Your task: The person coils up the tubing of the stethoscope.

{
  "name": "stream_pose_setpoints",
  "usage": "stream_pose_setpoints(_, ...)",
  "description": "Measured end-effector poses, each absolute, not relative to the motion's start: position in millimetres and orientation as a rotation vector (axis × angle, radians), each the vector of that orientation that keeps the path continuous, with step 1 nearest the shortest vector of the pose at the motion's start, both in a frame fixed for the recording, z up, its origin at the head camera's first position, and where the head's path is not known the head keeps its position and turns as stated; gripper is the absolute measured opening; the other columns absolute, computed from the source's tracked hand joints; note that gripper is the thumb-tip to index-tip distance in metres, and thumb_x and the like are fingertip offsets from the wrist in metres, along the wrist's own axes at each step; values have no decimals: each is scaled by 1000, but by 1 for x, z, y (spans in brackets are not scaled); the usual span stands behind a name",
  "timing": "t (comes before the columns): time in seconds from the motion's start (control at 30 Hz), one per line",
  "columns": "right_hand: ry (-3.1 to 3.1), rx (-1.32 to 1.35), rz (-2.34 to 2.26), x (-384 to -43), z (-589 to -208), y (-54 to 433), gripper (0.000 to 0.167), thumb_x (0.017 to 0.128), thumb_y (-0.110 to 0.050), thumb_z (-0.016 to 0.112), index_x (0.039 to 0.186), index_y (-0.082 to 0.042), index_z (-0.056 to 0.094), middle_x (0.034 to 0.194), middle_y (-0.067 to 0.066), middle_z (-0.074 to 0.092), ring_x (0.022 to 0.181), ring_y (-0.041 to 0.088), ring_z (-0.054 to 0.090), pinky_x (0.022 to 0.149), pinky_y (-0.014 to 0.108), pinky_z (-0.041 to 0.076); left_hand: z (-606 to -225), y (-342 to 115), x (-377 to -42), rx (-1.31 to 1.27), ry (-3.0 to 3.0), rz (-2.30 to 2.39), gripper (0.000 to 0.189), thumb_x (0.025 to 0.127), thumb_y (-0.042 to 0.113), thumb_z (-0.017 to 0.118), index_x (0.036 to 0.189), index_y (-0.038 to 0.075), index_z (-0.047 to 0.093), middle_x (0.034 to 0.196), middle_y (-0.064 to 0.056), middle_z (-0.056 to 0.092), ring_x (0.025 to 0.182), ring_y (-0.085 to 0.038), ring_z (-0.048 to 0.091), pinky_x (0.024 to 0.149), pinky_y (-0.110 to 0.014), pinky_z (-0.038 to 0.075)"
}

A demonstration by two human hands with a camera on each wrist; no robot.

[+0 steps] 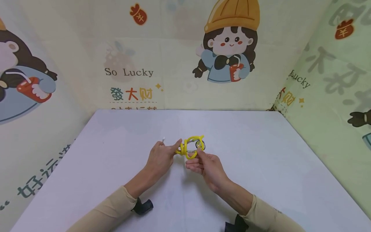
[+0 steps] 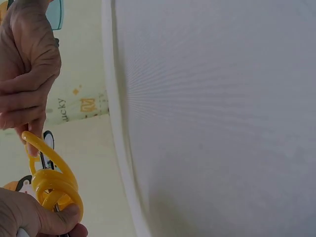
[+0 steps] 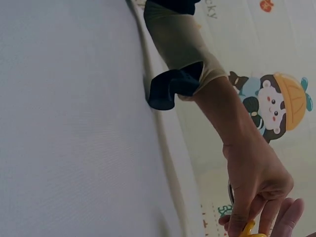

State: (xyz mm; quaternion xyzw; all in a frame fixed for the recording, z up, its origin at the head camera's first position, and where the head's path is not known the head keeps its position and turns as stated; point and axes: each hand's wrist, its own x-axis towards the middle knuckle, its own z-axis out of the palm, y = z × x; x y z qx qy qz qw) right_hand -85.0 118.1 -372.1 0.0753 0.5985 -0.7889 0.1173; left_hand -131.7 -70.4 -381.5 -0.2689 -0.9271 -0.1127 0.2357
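Observation:
A stethoscope (image 1: 183,149) with yellow tubing is held up above the table in both hands. Its tubing is wound in loops round the metal tubes, as the left wrist view shows closely at the coil (image 2: 58,183). My left hand (image 1: 161,157) grips the wound end, thumb pressed on the coil; a white ear tip (image 1: 164,138) pokes out beyond its knuckles. With thumb and fingertips, my right hand (image 1: 211,167) pinches the tubing beside the round, dark-rimmed chest piece (image 1: 200,144). In the right wrist view only a bit of yellow tubing (image 3: 249,229) shows below the left hand (image 3: 256,170).
A white table (image 1: 246,141) spreads beneath both hands. Printed cloth walls (image 1: 174,64) with cartoon figures stand behind it and at both sides. Black wrist-worn devices (image 1: 142,206) hang under both sleeves, close above the tabletop.

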Motion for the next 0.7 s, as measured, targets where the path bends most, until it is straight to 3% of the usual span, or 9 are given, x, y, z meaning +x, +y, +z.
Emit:
stream_pose_setpoints(0.27,1989,244,-2150,-85,-372,124,42,107,-34,55,111,6,69,70,7,73,60,15,71,61,27,59,-381,-71,-132,-743,-2518,-291,49,82,7,84,129,16,73,54,0,62,49,-19,59,89,-40,53)
stream_pose_setpoints(0.43,2179,117,-1949,-81,-370,133,47,103,-38,60,115,6,70,71,10,73,60,19,70,62,32,60,-381,-72,-131,-756,-2499,-304,49,81,7,85,128,19,74,53,1,63,44,-15,48,82,-38,54)
stream_pose_setpoints(0.57,2449,-200,-1745,-76,-370,145,39,103,-35,63,109,1,74,71,9,73,60,20,70,60,32,59,-380,-72,-131,-758,-2502,-319,51,82,7,85,129,20,73,60,1,69,47,-14,43,80,-37,54)
stream_pose_setpoints(0.7,2845,-808,-1430,-74,-370,158,17,100,-21,68,104,-6,76,73,-1,71,61,9,66,56,24,54,-378,-71,-132,-756,-2516,-305,50,83,8,84,130,20,73,65,1,73,47,-14,44,81,-37,54)
